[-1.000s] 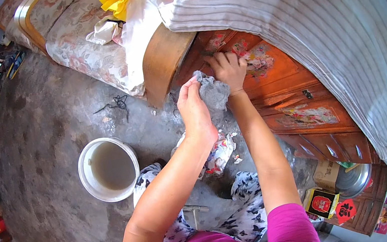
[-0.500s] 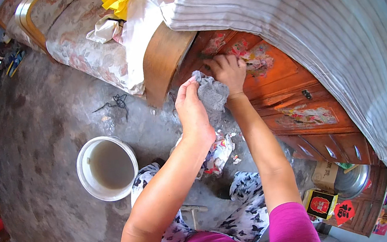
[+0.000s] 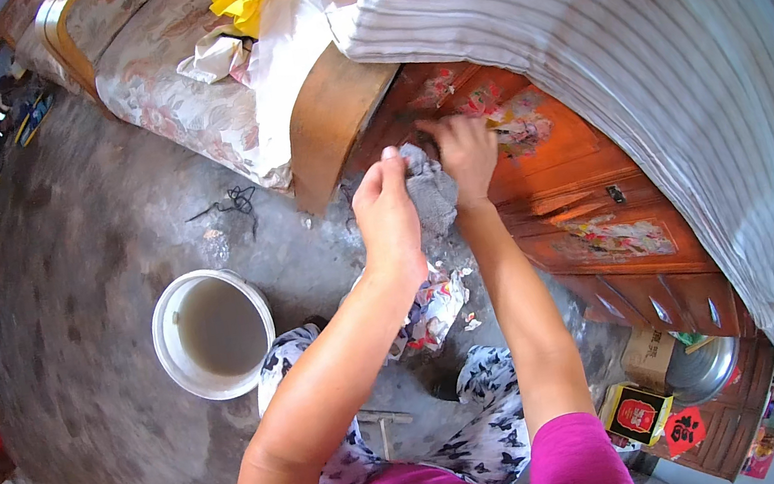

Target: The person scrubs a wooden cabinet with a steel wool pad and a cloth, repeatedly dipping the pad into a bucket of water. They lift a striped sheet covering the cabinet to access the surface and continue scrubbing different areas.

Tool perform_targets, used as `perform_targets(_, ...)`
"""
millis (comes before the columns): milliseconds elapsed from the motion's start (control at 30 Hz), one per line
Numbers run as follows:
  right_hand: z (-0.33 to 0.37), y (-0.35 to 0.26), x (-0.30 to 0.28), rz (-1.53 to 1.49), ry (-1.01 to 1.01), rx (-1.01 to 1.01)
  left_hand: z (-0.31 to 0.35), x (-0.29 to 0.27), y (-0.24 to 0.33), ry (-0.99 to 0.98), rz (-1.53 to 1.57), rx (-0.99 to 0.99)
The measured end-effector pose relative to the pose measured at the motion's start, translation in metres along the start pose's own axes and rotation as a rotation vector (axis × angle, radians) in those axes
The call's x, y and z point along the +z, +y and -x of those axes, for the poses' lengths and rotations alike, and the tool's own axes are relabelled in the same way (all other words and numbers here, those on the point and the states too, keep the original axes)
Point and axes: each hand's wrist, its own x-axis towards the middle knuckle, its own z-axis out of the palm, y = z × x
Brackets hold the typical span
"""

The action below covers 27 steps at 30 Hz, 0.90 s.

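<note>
My left hand (image 3: 385,204) grips a crumpled grey rag (image 3: 434,196), thumb on top, with the cloth hanging on its right side. My right hand (image 3: 468,156) is up against the orange-brown wooden cabinet (image 3: 561,159), just beyond the rag. Its fingers are apart and bent toward the door's surface, and I see nothing held in them. Beside those fingers are torn remnants of a colourful paper picture (image 3: 526,126) stuck on the door. Another torn picture (image 3: 617,236) is on the neighbouring panel. The right fingertips are partly hidden.
A white bucket (image 3: 161,328) of murky water stands left of my knees. Crumpled paper scraps (image 3: 439,315) lie between my legs. A floral sofa (image 3: 173,104) with a wooden arm (image 3: 327,120) is ahead. Striped cloth (image 3: 614,13) drapes over the cabinet. A dark cord (image 3: 239,202) lies on the floor.
My right hand has shifted slightly on the cabinet door, its index finger stretched more to the left. My left hand has turned a little, with the rag still in it.
</note>
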Motion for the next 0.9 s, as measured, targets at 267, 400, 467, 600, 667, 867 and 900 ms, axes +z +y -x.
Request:
perform_targets(267,-0.031,-0.039,-0.079,-1.065,-0.193,0.367,0.000,0.006,0.033,-0.173,-0.327,-0.002)
perform_targets(400,-0.025,-0.040,-0.051,-1.528,-0.147,1.202,0.001,0.002,0.031,-0.177,-0.210,-0.016)
perform_targets(467,-0.033,-0.029,-0.033,-1.707,-0.277,1.428,0.002,0.001,0.035,-0.128,-0.273,0.091)
perform_targets(600,-0.051,-0.028,-0.011,-1.556,-0.178,1.421,0.006,0.003,0.040,-0.103,-0.264,0.124)
perform_targets(667,-0.057,-0.030,-0.010,-1.508,-0.129,1.432,0.007,0.004,0.042,-0.111,-0.212,0.095)
perform_targets(867,-0.055,-0.026,-0.008,-1.463,-0.093,1.319,0.010,0.009,0.042,-0.129,-0.119,0.034)
perform_targets(900,-0.053,-0.024,-0.005,-1.457,-0.078,1.324,0.012,0.010,0.043,-0.130,-0.120,0.031)
